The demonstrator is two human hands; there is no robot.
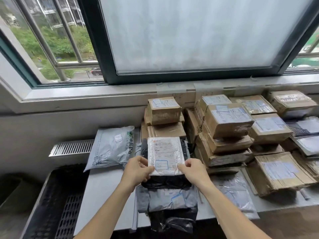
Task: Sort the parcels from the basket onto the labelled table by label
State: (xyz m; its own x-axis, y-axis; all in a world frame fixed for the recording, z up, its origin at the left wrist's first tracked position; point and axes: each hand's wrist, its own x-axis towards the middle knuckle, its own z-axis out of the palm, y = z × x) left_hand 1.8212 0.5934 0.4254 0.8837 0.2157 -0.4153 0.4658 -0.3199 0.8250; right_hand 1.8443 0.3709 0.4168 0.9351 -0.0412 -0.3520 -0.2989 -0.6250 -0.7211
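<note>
Parcel (164, 156): black plastic, white label with dark print, blue-outlined sticker on the label. Mailer (112, 147): pale grey, green logo, black QR code and lettering. Boxes (226, 119): brown cardboard, white labels with pale blue stickers, glossy clear tape. Grey bag (165, 199): mid grey, white sticker edged blue. Black bag (172, 219): shiny black. Bench (103, 187): light grey. Basket (65, 207): black, lattice of holes. Vent (72, 148): silver, slatted. Window frame (96, 40): dark green. Pane (198, 31): frosted white, faint vertical streaks.

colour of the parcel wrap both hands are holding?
Black plastic parcel, with a white label on top. The head view shows it best.
</note>
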